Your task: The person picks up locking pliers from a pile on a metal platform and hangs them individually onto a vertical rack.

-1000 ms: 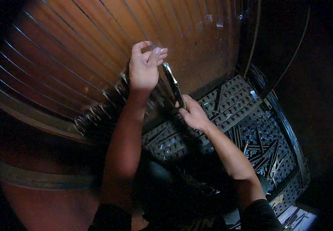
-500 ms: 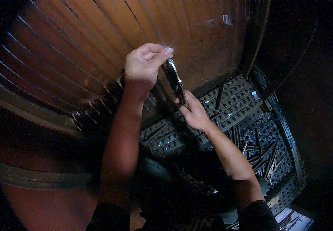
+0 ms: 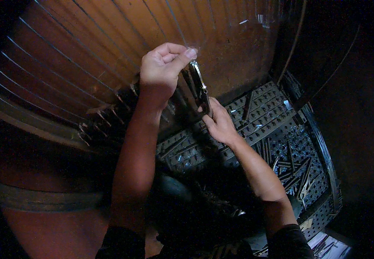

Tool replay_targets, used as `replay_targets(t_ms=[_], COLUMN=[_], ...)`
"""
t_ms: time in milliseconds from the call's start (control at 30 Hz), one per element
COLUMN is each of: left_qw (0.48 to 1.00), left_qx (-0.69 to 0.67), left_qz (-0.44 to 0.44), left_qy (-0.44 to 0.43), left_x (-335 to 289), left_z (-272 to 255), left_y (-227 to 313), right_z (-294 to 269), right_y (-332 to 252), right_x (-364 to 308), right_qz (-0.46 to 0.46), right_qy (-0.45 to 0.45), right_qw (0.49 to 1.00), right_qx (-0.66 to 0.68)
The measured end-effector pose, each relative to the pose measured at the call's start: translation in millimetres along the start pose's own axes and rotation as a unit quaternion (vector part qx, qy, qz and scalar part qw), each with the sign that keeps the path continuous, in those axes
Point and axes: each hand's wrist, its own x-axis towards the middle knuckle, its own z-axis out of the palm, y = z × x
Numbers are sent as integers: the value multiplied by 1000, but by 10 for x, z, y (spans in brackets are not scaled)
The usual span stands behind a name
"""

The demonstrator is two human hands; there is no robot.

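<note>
My right hand (image 3: pixel 218 123) is wrapped round the lower end of a pair of pliers (image 3: pixel 201 82), dark with a bright metal upper edge. The tool stands nearly upright, leaning slightly left. Above its tip, my left hand (image 3: pixel 163 64) is closed in a pinch, thumb against fingers. Something pale and see-through shows at those fingertips, too small to name. Thin wires (image 3: pixel 152 17) run slantwise across the brown wall panel (image 3: pixel 239 56) behind both hands. Whether the pliers' tip touches the left thumb, I cannot tell.
A perforated metal platform (image 3: pixel 262 103) lies below and to the right. Several dark rods (image 3: pixel 297 168) are scattered on its lower part. Bent wire ends (image 3: pixel 105 118) stick out along the panel's lower left edge. A curved cable (image 3: pixel 297 39) hangs at the right.
The wall and platform have shifted slightly in view. Both hands keep their grip, the left pinched above the pliers. The pale see-through bit at the left fingertips shows more clearly.
</note>
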Motion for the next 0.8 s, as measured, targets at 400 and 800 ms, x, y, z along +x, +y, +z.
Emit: replay_targets(t_ms=[400, 800], left_qw=[1000, 1000], left_qx=[-1, 6], left_qz=[7, 14], left_qy=[3, 19], left_x=[30, 39], left_z=[-35, -32], left_y=[-47, -38], right_z=[-4, 29], right_y=[-119, -155], right_x=[0, -10], right_qz=[73, 110], right_qy=[8, 23], right_qw=[997, 993], right_qx=[-27, 22])
